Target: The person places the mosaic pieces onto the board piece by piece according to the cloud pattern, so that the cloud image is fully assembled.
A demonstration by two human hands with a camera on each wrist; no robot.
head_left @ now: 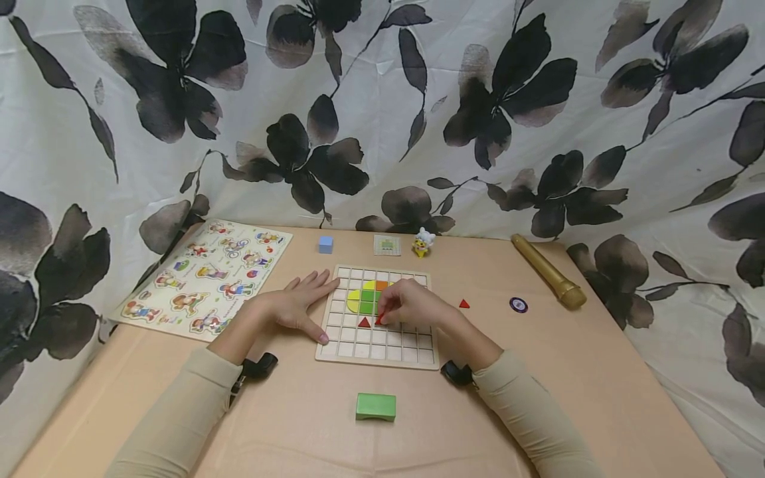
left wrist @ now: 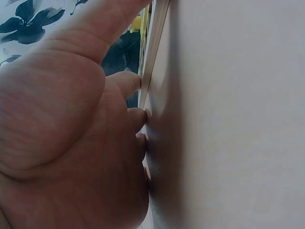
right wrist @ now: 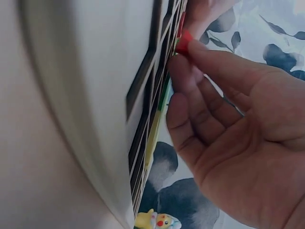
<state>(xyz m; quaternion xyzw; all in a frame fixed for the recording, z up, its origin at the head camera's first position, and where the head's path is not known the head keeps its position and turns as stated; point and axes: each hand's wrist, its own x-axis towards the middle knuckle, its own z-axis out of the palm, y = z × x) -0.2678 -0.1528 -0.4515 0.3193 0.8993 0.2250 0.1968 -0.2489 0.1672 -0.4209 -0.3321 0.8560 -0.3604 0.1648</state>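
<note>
A white grid board [head_left: 346, 350] with a light wooden rim lies in the middle of the table. My left hand [head_left: 293, 307] rests flat with fingers spread, its index finger and thumb touching the board's left edge. Over the grid, my right hand [head_left: 418, 307] pinches a small red triangle tile [right wrist: 184, 44] between thumb and index finger. Green square tiles [head_left: 366, 303], yellow curved tiles [head_left: 353, 302] and an orange tile [head_left: 381, 285] lie in the cells, partly hidden by the right hand. Another red triangle [head_left: 364, 322] sits on the grid to its left.
Right of the board lie a loose red triangle [head_left: 464, 304], a round dark disc [head_left: 518, 305] and a gold microphone-shaped object [head_left: 546, 271]. Behind are a blue block [head_left: 325, 245], a small card [head_left: 387, 245] and a figurine [head_left: 422, 243]. A sticker sheet [head_left: 203, 282] lies left; a green block [head_left: 376, 406] in front.
</note>
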